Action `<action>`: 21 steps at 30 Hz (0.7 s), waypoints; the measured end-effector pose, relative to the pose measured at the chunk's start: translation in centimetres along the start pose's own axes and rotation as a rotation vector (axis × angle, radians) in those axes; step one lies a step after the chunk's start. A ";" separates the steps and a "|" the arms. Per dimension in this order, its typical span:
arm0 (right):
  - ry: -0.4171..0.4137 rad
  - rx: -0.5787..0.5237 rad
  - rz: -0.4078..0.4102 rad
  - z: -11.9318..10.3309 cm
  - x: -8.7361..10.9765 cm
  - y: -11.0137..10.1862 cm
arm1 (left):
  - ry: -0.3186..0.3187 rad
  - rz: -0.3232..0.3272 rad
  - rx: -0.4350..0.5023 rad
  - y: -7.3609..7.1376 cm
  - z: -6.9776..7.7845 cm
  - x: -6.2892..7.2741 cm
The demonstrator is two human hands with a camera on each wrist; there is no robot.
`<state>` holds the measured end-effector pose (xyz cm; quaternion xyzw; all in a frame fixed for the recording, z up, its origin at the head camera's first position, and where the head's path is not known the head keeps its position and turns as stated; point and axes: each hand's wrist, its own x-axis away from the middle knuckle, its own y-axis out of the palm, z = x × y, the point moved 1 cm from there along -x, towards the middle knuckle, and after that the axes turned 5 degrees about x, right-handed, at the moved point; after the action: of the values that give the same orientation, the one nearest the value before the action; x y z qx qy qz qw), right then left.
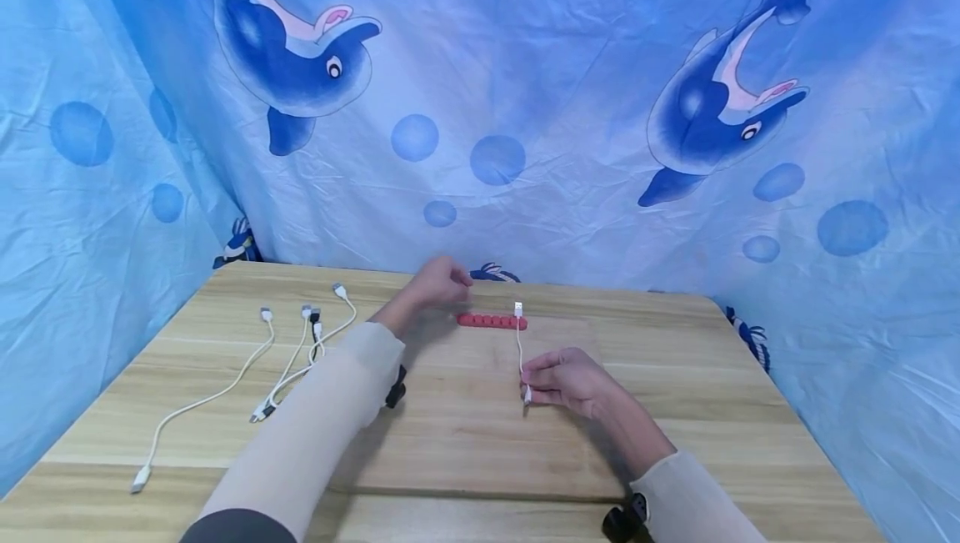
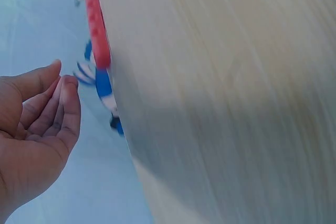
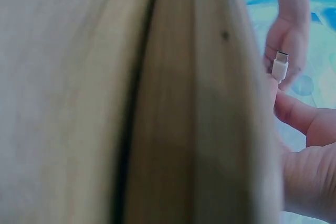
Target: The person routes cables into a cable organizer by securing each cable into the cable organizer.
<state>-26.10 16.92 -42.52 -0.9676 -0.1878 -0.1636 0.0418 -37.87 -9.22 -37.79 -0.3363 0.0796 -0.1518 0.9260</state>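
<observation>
A white USB cable [image 1: 519,347] runs from my right hand [image 1: 572,382] up across the right end of a red cable organizer strip [image 1: 487,321]. Its USB-A plug [image 1: 518,309] lies just beyond the strip. Thumb and fingers of the right hand pinch the cable near its other end, and in the right wrist view a white USB-C plug [image 3: 280,65] sticks out past the fingertips. My left hand [image 1: 441,280] hovers behind the strip's left end. Its fingers [image 2: 71,98] are loosely curled, with nothing between them and the thumb.
Several other cables lie on the left of the table: a long white cable [image 1: 202,401] and a bunch of white cables [image 1: 288,376], with a black plug [image 1: 315,315] among them. A wooden board [image 1: 465,451] rests under the strip. A blue dolphin curtain [image 1: 570,109] hangs behind.
</observation>
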 end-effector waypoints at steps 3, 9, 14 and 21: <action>-0.005 0.002 -0.003 0.1 0.0 -0.2 | -0.012 0.018 -0.004 -1.5 -1.3 0.7; -0.009 0.000 -0.010 0.2 0.0 -0.3 | 0.002 0.052 -0.064 -4.5 -3.8 2.2; -0.006 -0.007 -0.013 0.1 0.0 -0.3 | 0.002 0.086 -0.116 -7.1 -6.1 3.9; -0.010 -0.017 -0.015 0.2 0.1 -0.5 | -0.035 0.112 -0.158 -10.5 -8.5 6.6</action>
<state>-26.17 17.38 -42.64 -0.9673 -0.1939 -0.1607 0.0312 -36.21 -24.18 -37.78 -0.4058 0.0939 -0.0873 0.9049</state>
